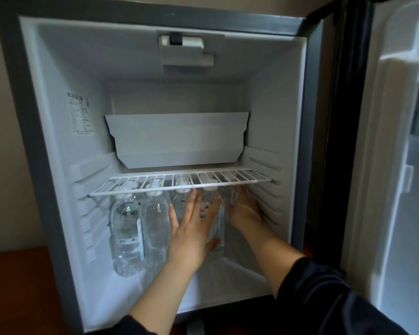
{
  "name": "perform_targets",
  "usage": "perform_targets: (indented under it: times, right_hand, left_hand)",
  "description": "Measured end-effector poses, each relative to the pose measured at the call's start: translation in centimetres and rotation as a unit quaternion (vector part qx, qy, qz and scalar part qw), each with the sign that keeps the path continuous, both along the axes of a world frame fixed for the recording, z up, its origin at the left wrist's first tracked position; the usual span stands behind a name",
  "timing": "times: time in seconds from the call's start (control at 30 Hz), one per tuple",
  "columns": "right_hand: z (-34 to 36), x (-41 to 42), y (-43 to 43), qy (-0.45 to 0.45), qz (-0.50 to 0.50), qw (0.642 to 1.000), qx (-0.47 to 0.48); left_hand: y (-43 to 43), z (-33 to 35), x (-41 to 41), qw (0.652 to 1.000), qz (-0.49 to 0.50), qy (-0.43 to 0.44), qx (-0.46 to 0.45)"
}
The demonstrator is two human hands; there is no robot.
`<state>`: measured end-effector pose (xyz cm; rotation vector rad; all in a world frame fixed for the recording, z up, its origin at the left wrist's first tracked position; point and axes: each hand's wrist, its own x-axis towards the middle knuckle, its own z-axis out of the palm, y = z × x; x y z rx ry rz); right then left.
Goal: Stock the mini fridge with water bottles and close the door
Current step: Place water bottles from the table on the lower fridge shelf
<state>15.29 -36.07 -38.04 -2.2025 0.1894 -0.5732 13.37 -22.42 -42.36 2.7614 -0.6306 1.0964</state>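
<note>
The mini fridge (pixel 41 151) stands open, its door (pixel 394 213) swung out to the right. Under the white wire shelf (pixel 140 188), several clear water bottles stand upright in a row, among them a far-left bottle (pixel 125 228) and a second one (pixel 156 221) beside it. My left hand (pixel 191 233) lies flat, fingers spread and straight, against a bottle with a red-marked label (pixel 205 211). My right hand (pixel 243 212) reaches deeper at the right, its fingers lying up along the side of the rightmost bottle (pixel 228 197), which partly hides them.
A white plastic tray (pixel 177 139) sits at the back above the shelf. A thermostat housing (pixel 186 50) hangs from the fridge ceiling. The fridge floor (pixel 232 279) in front of the bottles is bare. A reddish wooden surface (pixel 17 286) lies at lower left.
</note>
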Motion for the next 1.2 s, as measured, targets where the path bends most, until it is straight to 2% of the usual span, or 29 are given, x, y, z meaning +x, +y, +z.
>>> perform_targets:
  times: [0.1,0.27,0.37,0.57,0.73,0.9,1.2]
  right_hand:
    - [0.2,-1.5,0.5,0.014,-0.019,1.000,-0.013]
    - [0.3,-4.7,1.5,0.047,-0.007,0.991,-0.124]
    - [0.6,-7.0,2.2,0.094,0.043,0.980,-0.169]
    - [1.1,-11.7,4.6,0.084,0.165,0.957,-0.225]
    - [0.8,-15.5,8.2,0.135,0.326,0.915,-0.197]
    - [-1.0,-18.2,12.9,0.122,0.385,0.887,-0.225]
    - [-4.0,-23.6,24.2,0.098,0.507,0.826,-0.225]
  left_hand:
    - [0.0,0.1,-1.0,0.998,0.003,0.055,0.003]
    - [0.6,0.2,-4.1,0.995,-0.011,0.095,-0.014]
    - [2.1,0.7,-6.6,0.992,-0.012,0.124,0.005]
    - [7.5,1.9,-11.1,0.970,0.001,0.243,-0.007]
    - [11.8,2.2,-16.4,0.960,0.045,0.277,0.015]
    - [16.2,1.4,-21.8,0.940,0.111,0.306,0.105]
    - [26.0,0.0,-31.9,0.896,0.241,0.368,0.058]
